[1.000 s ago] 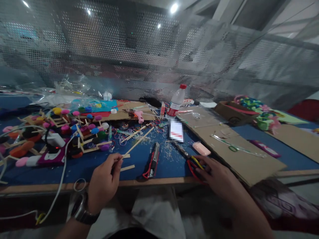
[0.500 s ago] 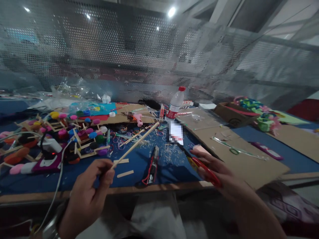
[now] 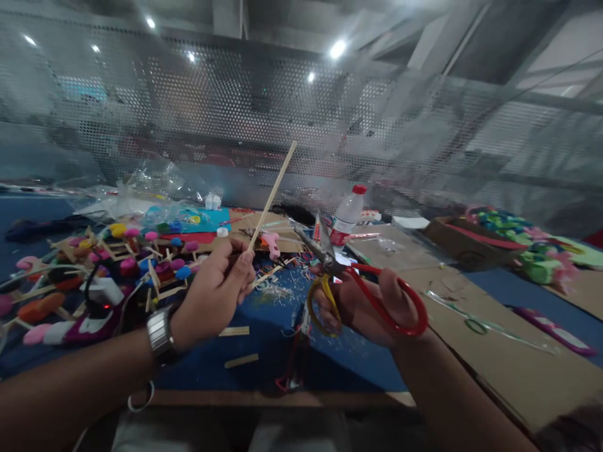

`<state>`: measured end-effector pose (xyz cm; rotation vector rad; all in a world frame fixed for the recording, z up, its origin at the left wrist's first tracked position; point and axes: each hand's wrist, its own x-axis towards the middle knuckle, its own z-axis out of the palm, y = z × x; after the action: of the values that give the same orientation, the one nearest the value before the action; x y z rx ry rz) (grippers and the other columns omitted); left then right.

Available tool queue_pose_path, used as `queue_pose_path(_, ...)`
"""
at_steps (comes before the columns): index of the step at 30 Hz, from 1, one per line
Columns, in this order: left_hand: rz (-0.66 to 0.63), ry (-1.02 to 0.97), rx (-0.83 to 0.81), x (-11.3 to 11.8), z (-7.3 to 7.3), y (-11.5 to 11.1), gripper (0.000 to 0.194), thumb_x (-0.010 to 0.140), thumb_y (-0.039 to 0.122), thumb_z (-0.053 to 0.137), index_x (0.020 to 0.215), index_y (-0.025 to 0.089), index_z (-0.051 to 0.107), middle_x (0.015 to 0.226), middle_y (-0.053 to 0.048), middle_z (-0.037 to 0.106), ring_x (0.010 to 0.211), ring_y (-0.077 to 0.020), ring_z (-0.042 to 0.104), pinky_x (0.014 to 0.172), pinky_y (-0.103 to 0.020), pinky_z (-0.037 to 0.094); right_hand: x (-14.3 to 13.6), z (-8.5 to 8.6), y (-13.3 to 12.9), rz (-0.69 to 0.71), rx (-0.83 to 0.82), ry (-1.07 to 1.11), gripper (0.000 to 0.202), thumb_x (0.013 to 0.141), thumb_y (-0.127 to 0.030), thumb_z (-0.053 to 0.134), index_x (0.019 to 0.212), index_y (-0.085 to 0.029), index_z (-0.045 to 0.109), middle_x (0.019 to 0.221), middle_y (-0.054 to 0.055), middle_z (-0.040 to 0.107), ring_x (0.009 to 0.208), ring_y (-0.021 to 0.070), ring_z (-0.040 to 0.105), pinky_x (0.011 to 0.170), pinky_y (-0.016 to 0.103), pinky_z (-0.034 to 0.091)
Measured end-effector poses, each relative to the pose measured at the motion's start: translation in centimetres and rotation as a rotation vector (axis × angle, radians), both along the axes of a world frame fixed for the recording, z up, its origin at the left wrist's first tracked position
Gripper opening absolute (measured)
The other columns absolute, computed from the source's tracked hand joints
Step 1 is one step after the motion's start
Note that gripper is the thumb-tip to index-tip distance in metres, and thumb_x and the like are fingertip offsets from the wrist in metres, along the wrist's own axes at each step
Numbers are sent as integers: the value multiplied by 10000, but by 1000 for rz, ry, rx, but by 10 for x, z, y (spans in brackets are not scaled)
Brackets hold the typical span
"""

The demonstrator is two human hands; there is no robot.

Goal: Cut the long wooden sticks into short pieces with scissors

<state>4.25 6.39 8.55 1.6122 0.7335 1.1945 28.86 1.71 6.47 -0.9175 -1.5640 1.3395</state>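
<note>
A long pale wooden stick (image 3: 273,194) points up and slightly right, its lower end pinched between the thumb and fingers of my left hand (image 3: 215,290). My right hand (image 3: 365,301) is in the handles of a pair of scissors (image 3: 325,254), one handle red and one yellow. The scissor blades are spread apart and point up and left, to the right of the stick and not touching it. Under the scissors a utility knife (image 3: 298,355) lies on the blue table (image 3: 188,370). Two short flat wooden pieces (image 3: 241,361) rest left of the knife.
Colourful pompoms with wooden sticks (image 3: 155,270) and a purple power strip (image 3: 101,320) crowd the left. A red-capped bottle (image 3: 346,216) and a pink glue gun (image 3: 271,245) stand or lie farther back. Cardboard (image 3: 499,339) and a box (image 3: 471,246) are at right.
My left hand has risen and moved right, tilting the stick more upright. My right hand has moved left and turned the scissors upward; their blades now show spread apart. The camera view has shifted.
</note>
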Motion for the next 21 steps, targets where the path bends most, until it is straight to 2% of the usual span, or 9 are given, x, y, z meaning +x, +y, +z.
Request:
queue_pose_path(2, -18, -55, -60, 6, -7, 8, 247, 959, 439, 506, 910, 205, 444, 569, 105, 354, 444, -58, 317, 408, -162, 328, -5, 0, 15, -4, 86, -17, 898, 748, -917, 323, 1279, -235, 567, 894, 68, 633, 605, 190, 546, 564, 345, 464)
queue_pose_path(5, 0, -66, -91, 8, -18, 15, 275, 965, 473, 484, 902, 209, 443, 556, 109, 345, 432, -57, 285, 397, -158, 297, -10, -4, 36, -58, 201, -39, 782, 762, -797, 566, 1339, -275, 492, 981, 59, 616, 768, 213, 569, 701, 357, 476)
queue_pose_path(8, 27, -66, -105, 5, -28, 18, 303, 963, 498, 485, 899, 204, 451, 553, 105, 362, 432, -59, 288, 400, -163, 292, -15, -14, 52, -69, 237, -43, 850, 696, -774, 667, 1353, -273, 469, 1015, 69, 598, 843, 230, 556, 769, 370, 476)
queue_pose_path(11, 39, -47, -90, 1, -37, 20, 309, 974, 502, 470, 917, 198, 467, 550, 104, 360, 435, -67, 289, 408, -177, 291, -19, -26, 57, -6, 193, 8, 918, 695, -874, 529, 1362, -246, 465, 996, 78, 608, 719, 202, 536, 691, 357, 484)
queue_pose_path(14, 57, 14, -44, -2, -46, 19, 303, 1010, 467, 407, 896, 196, 481, 559, 88, 377, 466, -80, 328, 449, -199, 327, -21, -35, 50, 115, 41, 135, 976, 728, -935, 270, 1372, -226, 453, 894, 72, 623, 555, 168, 488, 552, 332, 460)
queue_pose_path(15, 61, 38, -30, -3, -49, 18, 305, 1019, 448, 393, 875, 196, 487, 578, 75, 403, 492, -85, 366, 480, -207, 359, -22, -37, 46, 143, 2, 166, 994, 713, -949, 239, 1359, -228, 465, 850, 59, 620, 515, 160, 477, 519, 323, 450)
queue_pose_path(19, 6, 71, -49, -2, -58, 15, 304, 1022, 392, 405, 850, 190, 554, 774, -3, 567, 653, -105, 545, 632, -235, 483, -27, -42, 34, 261, -218, 355, 937, 696, -950, 307, 1287, -250, 503, 789, 28, 584, 471, 137, 458, 488, 299, 420)
queue_pose_path(21, -37, 64, -81, -1, -59, 14, 298, 1011, 406, 426, 894, 195, 601, 867, -37, 619, 683, -120, 586, 649, -253, 514, -31, -44, 31, 307, -269, 380, 936, 676, -961, 322, 1224, -235, 543, 769, 30, 573, 481, 137, 447, 497, 302, 410)
